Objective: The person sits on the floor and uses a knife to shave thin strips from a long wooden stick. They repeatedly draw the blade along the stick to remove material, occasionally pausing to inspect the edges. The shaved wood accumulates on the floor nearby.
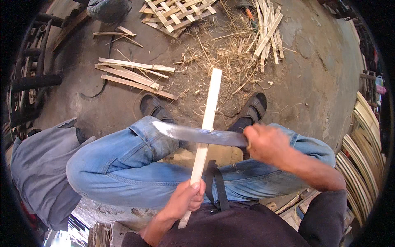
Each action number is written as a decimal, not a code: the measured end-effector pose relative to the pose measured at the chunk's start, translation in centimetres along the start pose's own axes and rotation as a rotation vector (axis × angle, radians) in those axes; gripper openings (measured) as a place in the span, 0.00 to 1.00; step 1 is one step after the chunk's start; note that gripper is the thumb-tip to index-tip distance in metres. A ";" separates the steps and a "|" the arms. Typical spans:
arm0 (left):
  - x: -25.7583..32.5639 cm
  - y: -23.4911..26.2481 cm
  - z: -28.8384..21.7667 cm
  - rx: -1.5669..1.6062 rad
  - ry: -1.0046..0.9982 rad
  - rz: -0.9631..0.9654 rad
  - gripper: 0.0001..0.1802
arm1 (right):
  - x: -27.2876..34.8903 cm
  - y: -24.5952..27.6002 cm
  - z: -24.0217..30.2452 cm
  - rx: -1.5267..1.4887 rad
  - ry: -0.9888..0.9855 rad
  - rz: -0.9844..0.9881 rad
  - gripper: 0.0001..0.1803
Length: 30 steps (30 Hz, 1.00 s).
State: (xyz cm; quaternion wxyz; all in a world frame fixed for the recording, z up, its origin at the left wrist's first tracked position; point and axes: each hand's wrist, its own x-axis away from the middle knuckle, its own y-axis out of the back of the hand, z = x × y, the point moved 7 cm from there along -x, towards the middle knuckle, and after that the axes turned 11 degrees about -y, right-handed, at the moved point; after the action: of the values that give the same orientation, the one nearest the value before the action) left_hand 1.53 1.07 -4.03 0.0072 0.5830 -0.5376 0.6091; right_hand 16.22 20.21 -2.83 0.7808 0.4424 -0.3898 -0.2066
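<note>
My left hand is wrapped round the lower part of a pale bamboo strip, which slants up and away from my lap. A short end of the strip sticks out below that fist. My right hand grips a large knife by its handle, which the fingers hide. The broad blade points left and lies across the strip about midway along it, above my knees. Motion blurs the right hand and part of the blade a little.
Bamboo shavings litter the floor beyond my sandals. Loose strips lie at the left, another pile at the far right. A woven bamboo piece is at the back. Long strips stack at right; grey cloth hangs at left.
</note>
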 end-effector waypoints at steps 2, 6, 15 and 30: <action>0.2 0.2 0.4 0.007 0.016 -0.011 0.14 | -1.2 0.2 -2.1 -0.123 -0.084 -0.009 0.09; 0.5 0.2 0.9 0.015 0.040 0.031 0.14 | -0.3 -0.1 0.0 -0.104 -0.023 0.055 0.12; 1.6 0.2 1.6 0.048 0.079 0.058 0.15 | -3.2 1.2 -5.4 -0.095 -0.277 -0.031 0.10; -1.3 -1.5 0.6 -0.116 -0.044 0.247 0.22 | -7.5 -1.4 -0.4 -1.622 -0.518 -0.022 0.13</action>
State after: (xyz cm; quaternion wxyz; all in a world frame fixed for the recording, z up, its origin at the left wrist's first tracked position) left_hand 3.29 2.12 -4.11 -0.0457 0.5244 -0.6396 0.5603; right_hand 11.92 24.71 -7.34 0.7402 -0.3112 -0.2832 -0.5244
